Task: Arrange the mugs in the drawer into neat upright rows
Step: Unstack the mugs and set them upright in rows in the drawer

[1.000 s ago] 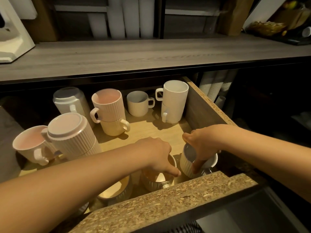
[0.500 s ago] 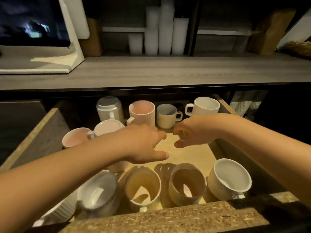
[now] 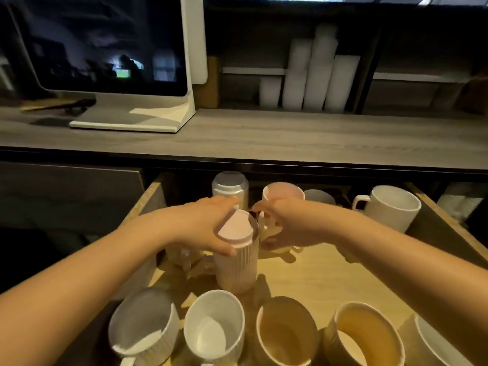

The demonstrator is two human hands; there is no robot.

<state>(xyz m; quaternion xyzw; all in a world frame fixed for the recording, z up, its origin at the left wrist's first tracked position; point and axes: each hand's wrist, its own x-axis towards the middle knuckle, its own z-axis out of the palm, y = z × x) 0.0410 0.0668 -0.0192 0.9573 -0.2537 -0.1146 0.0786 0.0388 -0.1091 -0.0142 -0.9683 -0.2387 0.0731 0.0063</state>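
Observation:
The open wooden drawer (image 3: 330, 276) holds ribbed mugs. Along its front stand several upright ones, among them a grey-white mug (image 3: 142, 323), a white mug (image 3: 214, 326) and two cream mugs (image 3: 287, 331). In the middle stands an upside-down pink mug (image 3: 236, 249); my left hand (image 3: 206, 225) grips its top, thumb in front and fingers behind. My right hand (image 3: 287, 225) curls round a pink mug (image 3: 284, 190) stacked on a cream mug (image 3: 293, 248), close to its handle. At the back are an upside-down white mug (image 3: 229, 186), a grey mug (image 3: 319, 196) and a tall white mug (image 3: 390, 207).
A grey wooden counter (image 3: 264, 136) overhangs the drawer's back. On it stands a dark screen on a white stand (image 3: 111, 48). Stacks of white paper cups (image 3: 314, 75) stand on the shelf behind. More cup stacks (image 3: 459, 202) lie right of the drawer.
Both hands left the front-row mugs and reached to the drawer's middle. My left hand took hold of the upside-down pink mug; my right closed on the pink-on-cream stack. The view tilted upward.

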